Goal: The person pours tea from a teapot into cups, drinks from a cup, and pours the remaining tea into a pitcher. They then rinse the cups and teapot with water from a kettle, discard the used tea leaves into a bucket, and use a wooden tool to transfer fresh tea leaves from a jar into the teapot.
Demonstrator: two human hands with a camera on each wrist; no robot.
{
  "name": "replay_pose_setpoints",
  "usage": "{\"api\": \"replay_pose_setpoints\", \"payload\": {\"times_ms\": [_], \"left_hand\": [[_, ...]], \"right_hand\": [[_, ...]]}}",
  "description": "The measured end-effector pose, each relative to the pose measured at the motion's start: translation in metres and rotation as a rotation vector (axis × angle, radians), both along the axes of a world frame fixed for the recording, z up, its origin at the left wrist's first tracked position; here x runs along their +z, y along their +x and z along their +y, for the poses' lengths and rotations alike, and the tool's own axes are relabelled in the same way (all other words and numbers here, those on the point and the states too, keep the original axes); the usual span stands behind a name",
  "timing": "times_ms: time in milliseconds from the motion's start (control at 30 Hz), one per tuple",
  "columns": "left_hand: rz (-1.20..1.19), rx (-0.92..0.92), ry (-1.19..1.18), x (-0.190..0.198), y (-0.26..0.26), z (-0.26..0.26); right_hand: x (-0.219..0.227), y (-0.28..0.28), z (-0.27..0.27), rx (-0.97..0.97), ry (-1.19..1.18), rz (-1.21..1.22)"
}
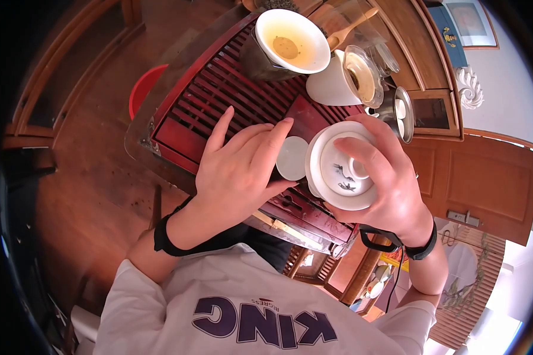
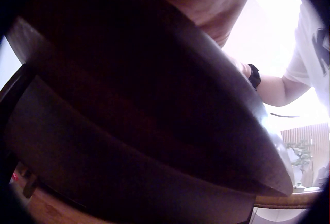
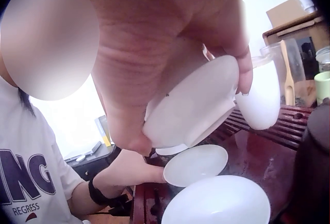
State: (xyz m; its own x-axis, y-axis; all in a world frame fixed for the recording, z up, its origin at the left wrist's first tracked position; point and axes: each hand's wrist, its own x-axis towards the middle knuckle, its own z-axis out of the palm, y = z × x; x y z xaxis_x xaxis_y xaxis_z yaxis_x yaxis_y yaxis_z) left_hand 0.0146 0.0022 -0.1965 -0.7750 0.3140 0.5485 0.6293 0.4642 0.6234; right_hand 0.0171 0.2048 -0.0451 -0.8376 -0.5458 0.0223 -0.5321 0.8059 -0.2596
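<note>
My right hand (image 1: 391, 177) grips a white lidded tea bowl (image 1: 331, 171), a gaiwan with a dark painted mark, its thumb and fingers spread round the rim. In the right wrist view, the gaiwan (image 3: 193, 103) is tilted over a small white cup (image 3: 196, 166). My left hand (image 1: 237, 160) lies beside that cup (image 1: 292, 158), fingers fairly straight, with index finger and thumb on either side of it. A second white cup (image 3: 216, 203) stands nearer the right wrist camera; in the head view the gaiwan and hand hide it. The left wrist view shows mainly a dark underside.
The slatted red tea tray (image 1: 201, 97) lies under everything. At its far side stand a white strainer bowl with amber tea (image 1: 293, 41), a white pitcher (image 1: 331, 83) and a wooden scoop (image 1: 352, 28). A metal pot with white cups (image 1: 403, 112) sits farther right.
</note>
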Motion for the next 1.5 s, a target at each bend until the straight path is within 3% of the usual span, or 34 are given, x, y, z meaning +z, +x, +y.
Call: {"api": "replay_pose_setpoints", "payload": {"times_ms": [700,1500], "left_hand": [[0.014,-0.004,-0.016,0.000,-0.001,-0.001],[0.017,0.016,-0.009,-0.001,-0.001,0.001]], "right_hand": [[0.020,-0.011,-0.016,0.136,0.272,-0.003],[0.018,-0.008,-0.031,0.216,0.530,0.265]]}}
